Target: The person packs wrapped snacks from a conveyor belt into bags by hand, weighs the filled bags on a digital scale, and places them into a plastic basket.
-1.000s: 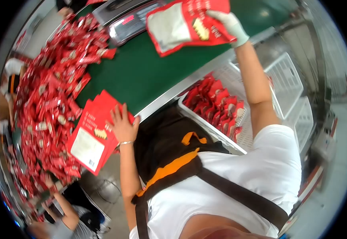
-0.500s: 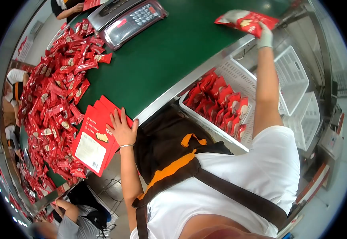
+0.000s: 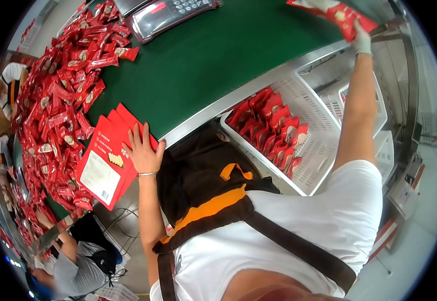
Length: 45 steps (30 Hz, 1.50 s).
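My left hand point(image 3: 144, 151) lies with fingers spread on a fanned stack of flat red printed pouches point(image 3: 109, 143) at the edge of the green work surface point(image 3: 213, 65). My right hand point(image 3: 362, 41), in a pale glove, is stretched out to the far right. It grips one end of a filled red pouch point(image 3: 340, 15), which has a whitish part and hangs above the surface's far right part. Left of the stack is a big heap of small red wrapped packets point(image 3: 53, 120).
A digital scale point(image 3: 173, 17) stands at the back. Below the metal edge, a white crate point(image 3: 321, 150) holds several filled red pouches point(image 3: 273, 125). More white crates point(image 3: 383, 150) sit beyond my right arm. A person in grey point(image 3: 80, 271) is at lower left.
My right hand has carried the filled pouch farther right and up in the view. My left hand stays on the stack. The whole view has shifted slightly.
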Each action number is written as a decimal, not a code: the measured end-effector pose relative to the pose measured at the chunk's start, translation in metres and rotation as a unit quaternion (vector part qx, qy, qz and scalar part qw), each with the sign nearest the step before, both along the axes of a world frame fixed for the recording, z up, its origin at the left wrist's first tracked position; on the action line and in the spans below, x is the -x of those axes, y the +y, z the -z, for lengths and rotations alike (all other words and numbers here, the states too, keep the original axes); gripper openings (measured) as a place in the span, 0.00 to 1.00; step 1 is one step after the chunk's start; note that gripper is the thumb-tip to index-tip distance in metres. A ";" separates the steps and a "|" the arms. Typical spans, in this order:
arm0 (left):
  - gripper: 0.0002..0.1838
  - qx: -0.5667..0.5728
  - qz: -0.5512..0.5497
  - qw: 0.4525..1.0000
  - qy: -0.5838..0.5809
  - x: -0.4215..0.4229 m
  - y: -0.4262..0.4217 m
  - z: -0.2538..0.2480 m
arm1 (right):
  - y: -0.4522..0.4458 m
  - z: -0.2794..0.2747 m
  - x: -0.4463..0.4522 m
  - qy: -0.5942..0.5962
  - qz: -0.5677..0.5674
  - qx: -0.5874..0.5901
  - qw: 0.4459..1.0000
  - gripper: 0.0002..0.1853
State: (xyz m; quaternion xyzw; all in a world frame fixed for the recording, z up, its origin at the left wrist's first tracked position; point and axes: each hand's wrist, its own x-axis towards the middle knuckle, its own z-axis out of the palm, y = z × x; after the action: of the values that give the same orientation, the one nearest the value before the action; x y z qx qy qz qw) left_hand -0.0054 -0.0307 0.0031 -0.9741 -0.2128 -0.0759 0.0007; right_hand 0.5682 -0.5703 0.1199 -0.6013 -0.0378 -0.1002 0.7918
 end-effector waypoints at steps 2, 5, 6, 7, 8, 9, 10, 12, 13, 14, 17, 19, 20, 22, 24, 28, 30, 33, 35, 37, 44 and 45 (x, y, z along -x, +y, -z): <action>0.39 0.005 0.002 1.000 0.003 0.000 0.000 -0.002 | 0.007 0.056 0.003 0.113 0.059 0.125 0.984 0.25; 0.40 0.028 -0.004 1.000 -0.005 0.000 0.001 -0.001 | -0.045 0.170 -0.044 0.267 0.082 0.351 0.894 0.32; 0.40 0.030 -0.026 0.999 -0.008 0.001 0.002 -0.001 | -0.048 0.187 -0.047 0.272 0.107 0.539 0.790 0.35; 0.39 0.081 0.003 0.996 -0.037 0.003 0.004 -0.002 | -0.051 0.203 -0.049 0.277 0.135 0.676 0.670 0.39; 0.39 0.125 0.020 0.990 -0.067 0.006 0.011 -0.005 | -0.038 0.192 -0.024 0.246 0.208 0.678 0.660 0.36; 0.38 0.171 0.012 0.969 -0.180 -0.009 0.013 -0.015 | 0.001 0.174 0.016 0.189 0.292 0.547 0.761 0.33; 0.36 0.107 -0.033 0.980 -0.166 0.010 0.023 -0.014 | 0.054 0.138 0.074 0.113 0.345 0.376 0.852 0.31; 0.31 0.042 -0.128 0.987 -0.087 0.025 0.018 -0.003 | 0.134 0.070 0.164 -0.009 0.348 0.225 0.910 0.25; 0.29 0.007 -0.130 0.989 -0.071 0.035 0.023 0.007 | 0.159 0.066 0.186 -0.040 0.345 0.304 0.887 0.23; 0.29 0.000 -0.107 0.993 -0.057 0.017 0.016 0.001 | 0.187 0.062 0.206 -0.074 0.347 0.377 0.856 0.21; 0.30 0.026 -0.118 0.990 -0.066 0.039 0.019 0.007 | 0.316 0.092 0.258 -0.090 0.024 0.301 0.949 0.22; 0.30 0.044 -0.127 0.987 -0.085 0.049 0.028 0.009 | 0.408 0.086 0.307 -0.200 -0.178 0.350 0.898 0.19; 0.30 0.069 -0.120 0.985 -0.105 0.050 0.021 0.012 | 0.456 0.081 0.332 -0.243 -0.282 0.351 0.859 0.18; 0.28 0.099 -0.127 0.974 -0.157 0.059 0.033 0.009 | 0.580 0.059 0.402 -0.226 -0.474 0.357 0.773 0.23; 0.27 0.105 -0.142 0.973 -0.150 0.047 0.022 0.010 | 0.649 0.069 0.432 -0.251 -0.470 0.379 0.757 0.34; 0.24 0.123 -0.158 0.965 -0.171 0.044 0.038 0.004 | 0.753 0.071 0.476 -0.310 -0.432 0.541 0.651 0.43; 0.21 0.127 -0.175 0.962 -0.168 0.043 0.038 0.007 | 0.774 0.091 0.467 -0.314 -0.422 0.574 0.627 0.38; 0.18 0.163 -0.163 0.949 -0.216 0.046 0.052 0.008 | 0.742 0.063 0.420 -0.412 -0.409 0.501 0.642 0.32; 0.16 0.165 -0.177 0.945 -0.222 0.045 0.063 -0.013 | 0.740 0.084 0.385 -0.517 -0.358 0.455 0.631 0.29; 0.17 0.215 -0.206 0.949 -0.101 0.036 0.079 -0.035 | 0.728 0.102 0.342 -0.436 -0.500 0.453 0.595 0.28; 0.20 0.278 -0.304 0.910 -0.042 0.001 0.105 -0.042 | 0.681 0.092 0.351 -0.397 -0.470 0.523 0.590 0.34; 0.20 0.278 -0.304 0.910 -0.042 0.005 0.101 -0.042 | 0.666 0.096 0.352 -0.406 -0.467 0.494 0.611 0.34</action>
State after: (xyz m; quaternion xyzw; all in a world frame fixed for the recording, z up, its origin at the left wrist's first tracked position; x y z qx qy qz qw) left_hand -0.0104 0.0706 0.0451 -0.8188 -0.5111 -0.0507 -0.2564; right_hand 0.2162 0.0959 0.0240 -0.7002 -0.6748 0.0828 0.2179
